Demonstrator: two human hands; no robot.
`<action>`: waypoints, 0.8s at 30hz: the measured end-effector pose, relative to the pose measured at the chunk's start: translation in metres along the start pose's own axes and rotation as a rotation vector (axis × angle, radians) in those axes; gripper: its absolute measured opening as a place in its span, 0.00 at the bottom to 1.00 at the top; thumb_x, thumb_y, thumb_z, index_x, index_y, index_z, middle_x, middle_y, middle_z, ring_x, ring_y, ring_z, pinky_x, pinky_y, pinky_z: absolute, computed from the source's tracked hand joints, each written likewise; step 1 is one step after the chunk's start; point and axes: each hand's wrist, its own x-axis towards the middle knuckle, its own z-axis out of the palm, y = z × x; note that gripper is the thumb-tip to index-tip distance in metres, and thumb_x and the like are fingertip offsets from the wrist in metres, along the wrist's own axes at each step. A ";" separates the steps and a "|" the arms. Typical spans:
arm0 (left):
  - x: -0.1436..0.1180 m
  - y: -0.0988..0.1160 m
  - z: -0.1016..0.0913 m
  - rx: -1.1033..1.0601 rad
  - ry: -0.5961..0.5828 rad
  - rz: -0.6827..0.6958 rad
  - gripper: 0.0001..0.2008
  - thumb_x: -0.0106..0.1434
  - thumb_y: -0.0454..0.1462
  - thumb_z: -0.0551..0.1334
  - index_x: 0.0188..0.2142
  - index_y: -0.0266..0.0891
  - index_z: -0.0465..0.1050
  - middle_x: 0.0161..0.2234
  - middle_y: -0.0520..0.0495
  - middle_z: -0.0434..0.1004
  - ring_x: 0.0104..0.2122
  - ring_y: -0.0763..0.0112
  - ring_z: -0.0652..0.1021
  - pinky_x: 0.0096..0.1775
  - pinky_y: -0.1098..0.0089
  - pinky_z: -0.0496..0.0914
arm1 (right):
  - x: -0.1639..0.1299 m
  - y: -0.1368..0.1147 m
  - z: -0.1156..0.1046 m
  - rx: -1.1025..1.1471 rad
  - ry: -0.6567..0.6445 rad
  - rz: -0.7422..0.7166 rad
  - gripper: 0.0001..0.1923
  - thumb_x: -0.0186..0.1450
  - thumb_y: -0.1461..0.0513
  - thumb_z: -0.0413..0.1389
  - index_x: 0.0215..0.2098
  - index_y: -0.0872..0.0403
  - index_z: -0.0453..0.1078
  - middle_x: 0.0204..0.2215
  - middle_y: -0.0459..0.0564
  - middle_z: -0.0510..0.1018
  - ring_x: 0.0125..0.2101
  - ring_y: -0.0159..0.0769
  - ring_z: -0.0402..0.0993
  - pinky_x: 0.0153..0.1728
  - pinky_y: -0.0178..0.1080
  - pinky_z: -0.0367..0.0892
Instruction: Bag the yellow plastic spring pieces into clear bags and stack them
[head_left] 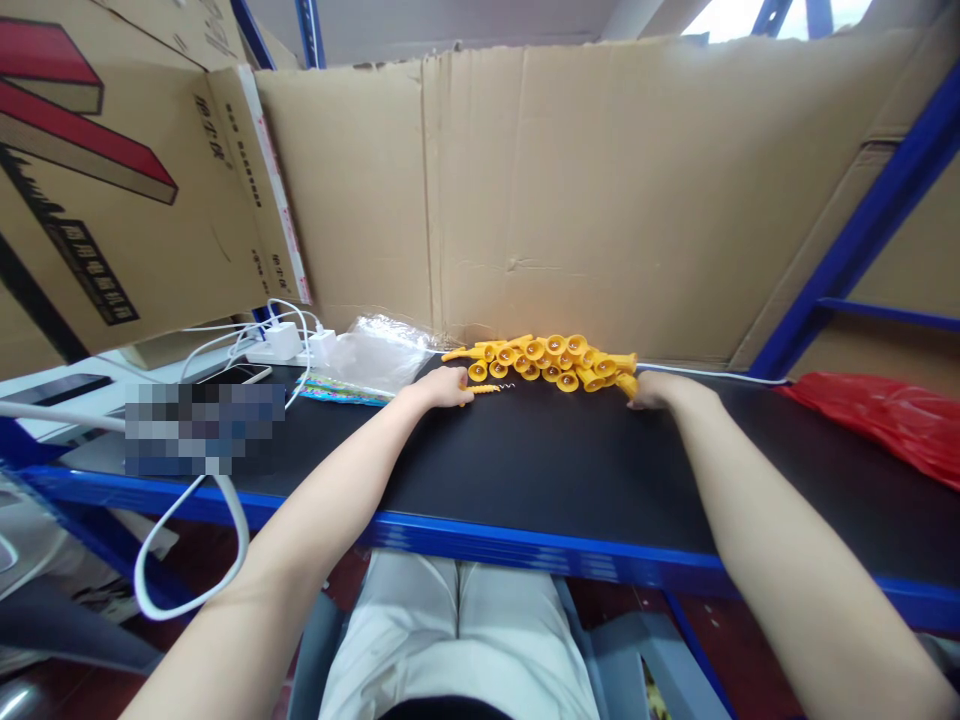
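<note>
A heap of yellow funnel-shaped plastic pieces (555,347) lies on the black tabletop against the cardboard, their flared mouths mostly facing me. Small shiny spots show inside several of the mouths. My left hand (448,387) is closed at the heap's left end. From its fingers a thin yellow piece with a spiral metal tip (489,389) points right, low over the table. At the opposite end, my right hand (655,390) has its fingers closed at the yellow funnel-shaped piece (625,384) on the heap's edge. The fingertips there are partly hidden.
Left of the heap are a clear plastic bag (382,350), white chargers (281,340) with cables and a blurred-out item (202,425). A red plastic bag (885,415) lies at right. Cardboard (600,200) walls the back. A blue rail (540,550) edges the table.
</note>
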 end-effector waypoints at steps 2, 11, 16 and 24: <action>0.000 0.000 0.000 -0.002 -0.003 -0.004 0.16 0.50 0.44 0.56 0.37 0.39 0.67 0.34 0.46 0.76 0.33 0.64 0.74 0.31 0.71 0.65 | -0.009 -0.018 -0.010 -0.077 -0.177 -0.057 0.15 0.46 0.59 0.62 0.32 0.58 0.72 0.32 0.57 0.76 0.34 0.46 0.73 0.33 0.43 0.67; -0.002 0.002 -0.001 -0.007 -0.004 -0.005 0.16 0.50 0.44 0.55 0.36 0.40 0.67 0.34 0.46 0.75 0.33 0.64 0.74 0.32 0.71 0.64 | -0.033 -0.103 0.000 0.019 -0.115 -0.285 0.21 0.59 0.53 0.49 0.44 0.59 0.65 0.42 0.59 0.73 0.40 0.46 0.71 0.37 0.42 0.65; -0.002 0.001 -0.001 0.001 -0.004 -0.006 0.16 0.50 0.45 0.56 0.37 0.40 0.67 0.35 0.46 0.75 0.34 0.64 0.74 0.32 0.71 0.65 | -0.041 -0.106 -0.009 -0.043 -0.100 -0.245 0.19 0.57 0.54 0.51 0.43 0.57 0.65 0.41 0.57 0.73 0.40 0.49 0.70 0.36 0.44 0.65; 0.000 -0.001 0.000 -0.007 0.001 0.008 0.15 0.51 0.44 0.55 0.36 0.40 0.67 0.32 0.47 0.76 0.31 0.66 0.74 0.31 0.71 0.65 | -0.043 -0.103 -0.017 0.114 -0.069 -0.342 0.22 0.56 0.55 0.55 0.47 0.56 0.65 0.43 0.56 0.73 0.41 0.45 0.70 0.38 0.40 0.65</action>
